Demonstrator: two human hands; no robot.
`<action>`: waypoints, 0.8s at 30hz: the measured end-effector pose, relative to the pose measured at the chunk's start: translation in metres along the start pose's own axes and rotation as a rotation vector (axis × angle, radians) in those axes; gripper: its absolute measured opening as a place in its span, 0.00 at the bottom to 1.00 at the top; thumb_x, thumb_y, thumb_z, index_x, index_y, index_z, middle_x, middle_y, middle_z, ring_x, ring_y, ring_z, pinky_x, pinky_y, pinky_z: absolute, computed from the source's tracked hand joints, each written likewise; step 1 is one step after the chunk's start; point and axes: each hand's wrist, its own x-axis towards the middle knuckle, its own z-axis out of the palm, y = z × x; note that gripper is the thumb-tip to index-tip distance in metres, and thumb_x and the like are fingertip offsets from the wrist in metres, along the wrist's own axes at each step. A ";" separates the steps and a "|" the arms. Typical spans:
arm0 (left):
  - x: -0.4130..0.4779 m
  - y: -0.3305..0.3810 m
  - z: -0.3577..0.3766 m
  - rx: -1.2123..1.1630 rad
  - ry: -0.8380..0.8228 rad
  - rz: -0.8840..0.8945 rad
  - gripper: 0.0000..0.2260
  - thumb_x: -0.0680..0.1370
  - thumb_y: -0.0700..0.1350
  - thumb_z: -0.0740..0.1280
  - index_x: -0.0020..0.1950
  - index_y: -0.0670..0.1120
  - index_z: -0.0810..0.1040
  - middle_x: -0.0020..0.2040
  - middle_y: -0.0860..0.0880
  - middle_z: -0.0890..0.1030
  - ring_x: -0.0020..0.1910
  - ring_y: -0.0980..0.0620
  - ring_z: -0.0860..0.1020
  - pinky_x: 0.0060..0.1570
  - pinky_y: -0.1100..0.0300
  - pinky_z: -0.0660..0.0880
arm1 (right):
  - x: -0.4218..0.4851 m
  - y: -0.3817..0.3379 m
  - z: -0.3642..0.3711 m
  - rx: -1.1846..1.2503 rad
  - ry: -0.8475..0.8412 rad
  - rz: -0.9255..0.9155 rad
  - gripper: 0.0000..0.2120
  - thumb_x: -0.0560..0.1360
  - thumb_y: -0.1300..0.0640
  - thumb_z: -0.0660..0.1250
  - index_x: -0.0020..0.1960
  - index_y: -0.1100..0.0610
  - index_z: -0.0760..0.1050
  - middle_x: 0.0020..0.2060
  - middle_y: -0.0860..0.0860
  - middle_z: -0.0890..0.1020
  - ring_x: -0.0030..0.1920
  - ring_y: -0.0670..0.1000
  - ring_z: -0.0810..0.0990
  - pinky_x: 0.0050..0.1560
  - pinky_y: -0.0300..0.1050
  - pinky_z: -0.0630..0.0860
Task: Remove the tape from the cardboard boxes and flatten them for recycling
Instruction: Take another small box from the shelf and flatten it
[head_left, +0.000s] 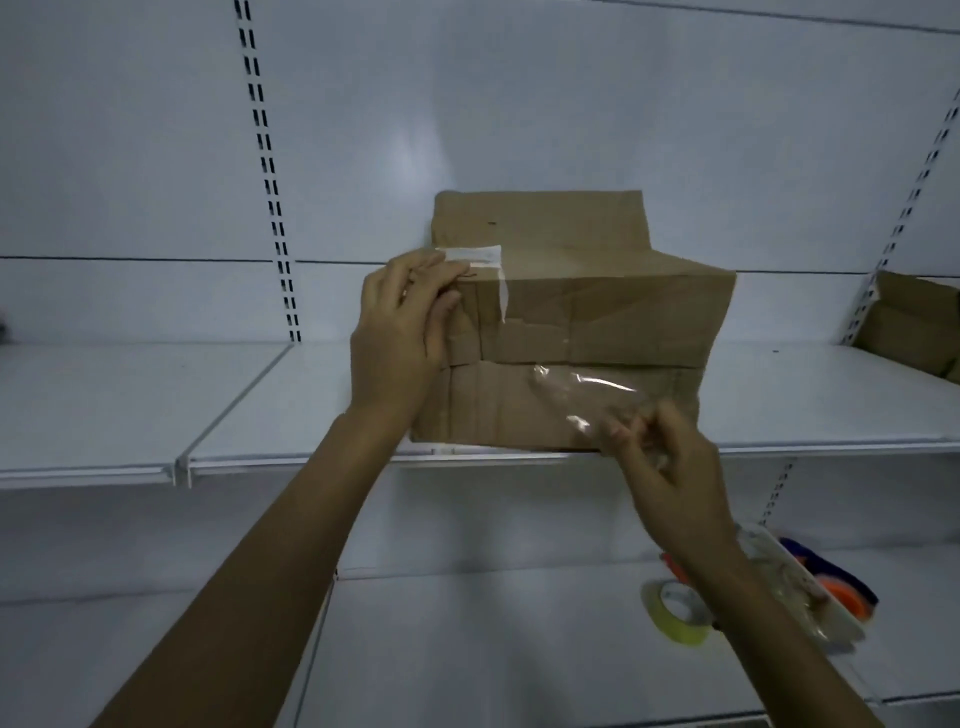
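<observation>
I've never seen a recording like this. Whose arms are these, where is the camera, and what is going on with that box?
No machine here: these are a person's two bare arms, filmed by one wide-angle camera worn on the head, looking forward and down.

A cardboard box sits on a white shelf. The left hand steadies the box's left end, its fingers near a white strip of tape stuck there. The right hand pinches a crumpled clear strip of tape that stretches up to the box front, apparently peeling it off.

On the lower shelf, a yellow tape roll and an orange-and-dark tool, probably a tape dispenser. More cardboard lies at the far right.
</observation>
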 end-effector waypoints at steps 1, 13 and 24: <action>-0.001 0.002 0.005 0.058 0.041 -0.056 0.14 0.81 0.44 0.58 0.62 0.43 0.78 0.65 0.41 0.75 0.62 0.40 0.73 0.59 0.50 0.72 | -0.001 0.011 -0.014 0.007 0.066 0.073 0.12 0.78 0.59 0.64 0.36 0.57 0.67 0.30 0.50 0.71 0.31 0.45 0.70 0.34 0.45 0.70; 0.014 0.155 0.136 -0.012 -0.116 -0.003 0.23 0.82 0.53 0.49 0.74 0.48 0.65 0.76 0.48 0.64 0.77 0.50 0.54 0.74 0.47 0.39 | 0.023 0.035 -0.098 0.358 0.022 0.080 0.10 0.76 0.50 0.65 0.57 0.48 0.76 0.52 0.39 0.80 0.54 0.40 0.78 0.50 0.33 0.75; 0.013 0.159 0.155 0.438 -0.040 -0.152 0.21 0.72 0.57 0.69 0.55 0.43 0.74 0.55 0.42 0.75 0.60 0.41 0.72 0.71 0.34 0.51 | 0.058 0.089 -0.167 1.300 0.158 0.876 0.12 0.79 0.59 0.55 0.51 0.57 0.76 0.34 0.51 0.84 0.34 0.48 0.81 0.37 0.39 0.79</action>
